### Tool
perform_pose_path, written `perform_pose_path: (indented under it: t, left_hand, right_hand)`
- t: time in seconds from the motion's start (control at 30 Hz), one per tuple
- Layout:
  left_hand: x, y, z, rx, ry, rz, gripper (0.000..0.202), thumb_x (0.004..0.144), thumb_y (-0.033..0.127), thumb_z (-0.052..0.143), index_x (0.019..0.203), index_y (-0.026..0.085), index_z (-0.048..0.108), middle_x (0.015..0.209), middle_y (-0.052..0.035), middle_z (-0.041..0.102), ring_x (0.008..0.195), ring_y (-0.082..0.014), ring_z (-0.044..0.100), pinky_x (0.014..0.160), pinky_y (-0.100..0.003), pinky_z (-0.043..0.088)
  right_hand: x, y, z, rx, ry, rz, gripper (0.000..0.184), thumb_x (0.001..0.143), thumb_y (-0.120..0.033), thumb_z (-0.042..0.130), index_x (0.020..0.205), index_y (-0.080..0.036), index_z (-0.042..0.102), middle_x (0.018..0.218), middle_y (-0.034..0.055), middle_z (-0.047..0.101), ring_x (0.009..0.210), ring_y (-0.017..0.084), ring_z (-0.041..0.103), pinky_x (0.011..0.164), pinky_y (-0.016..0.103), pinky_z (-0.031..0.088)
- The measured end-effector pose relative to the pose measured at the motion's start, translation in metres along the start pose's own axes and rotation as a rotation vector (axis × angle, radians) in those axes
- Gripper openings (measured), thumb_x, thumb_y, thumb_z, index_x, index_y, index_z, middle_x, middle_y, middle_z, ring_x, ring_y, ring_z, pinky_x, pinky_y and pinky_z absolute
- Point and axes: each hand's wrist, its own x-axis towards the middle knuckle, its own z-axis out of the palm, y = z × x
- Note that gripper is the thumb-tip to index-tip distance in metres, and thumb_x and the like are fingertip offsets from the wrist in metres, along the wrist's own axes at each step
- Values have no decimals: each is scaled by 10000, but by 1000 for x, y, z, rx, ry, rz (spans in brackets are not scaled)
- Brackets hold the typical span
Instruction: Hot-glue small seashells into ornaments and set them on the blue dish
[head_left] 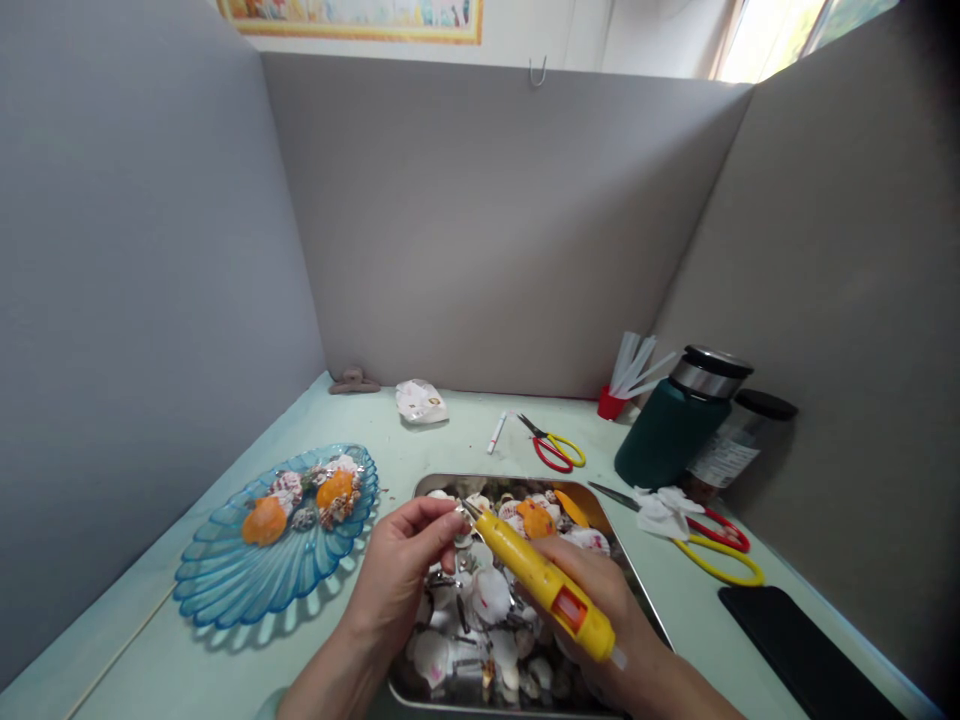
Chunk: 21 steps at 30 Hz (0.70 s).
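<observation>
My right hand (pixel 600 590) is wrapped round a yellow hot glue gun (pixel 536 575), with a clear stick end showing at its back. The gun's metal nozzle points up and left to the fingertips of my left hand (pixel 409 560). Between thumb and forefinger there I pinch a small pale piece, perhaps a shell, too small to make out. Nozzle and piece are close together; whether they touch I cannot tell. Beneath both hands lies a metal tray (pixel 645 600) holding many white and orange shells (pixel 491 595).
Left stands a blue shell-shaped dish (pixel 255 590) with orange and patterned shells. Behind the tray are small scissors (pixel 555 450), a white marker (pixel 496 433) and a plastic packet (pixel 421 402). To the right are a green bottle (pixel 667 430), larger scissors (pixel 720 560), a red cup (pixel 611 403) and a phone (pixel 810 655).
</observation>
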Motion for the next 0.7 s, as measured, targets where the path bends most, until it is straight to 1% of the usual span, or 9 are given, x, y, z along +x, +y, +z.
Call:
perform_pose_path:
  t: [0.07,0.17,0.3,0.43,0.57,0.7]
  left_hand:
    - [1,-1,-1,-2,-8,-5,188,643,259,785,742,133,685,577,28,637,413,-20,474,442,-137,336]
    - [2,-2,-2,-22,-17,-7,185,641,255,786,738,135,684,589,25,646,412,-20,477,442,-136,336]
    - [3,-1,-2,-38,-12,-10,194,630,251,792,739,132,684,630,3,673,416,-22,479,446,-139,347]
    - [1,-2,-2,-50,-10,-8,199,625,251,794,740,132,685,637,-1,677,414,-24,482,441,-141,349]
    - [1,-1,-1,-55,-9,-14,192,626,243,796,736,129,687,609,12,660,409,-23,481,437,-138,347]
    - [2,0,-1,-80,-1,-23,193,620,239,800,732,128,689,593,17,653,403,-23,481,434,-136,350]
  right_hand:
    - [1,-2,0,16,-4,-18,127,860,-243,521,968,-191,563,801,19,591,676,156,540,617,253,396]
    - [0,-1,0,14,9,-36,153,854,-253,513,982,-184,560,810,26,596,681,161,545,618,256,398]
    - [-3,5,2,-17,34,-26,213,849,-213,524,1060,-194,544,893,35,620,743,170,571,665,256,413]
    - [-3,5,2,-35,42,-5,192,855,-188,536,1046,-211,545,880,19,620,732,158,567,665,245,412]
    - [0,-1,-1,-17,7,-41,156,854,-220,527,1006,-195,551,828,20,610,694,155,565,630,246,414]
    - [1,-2,-2,-2,27,-83,208,834,-271,539,1023,-185,556,845,34,627,712,168,589,638,255,431]
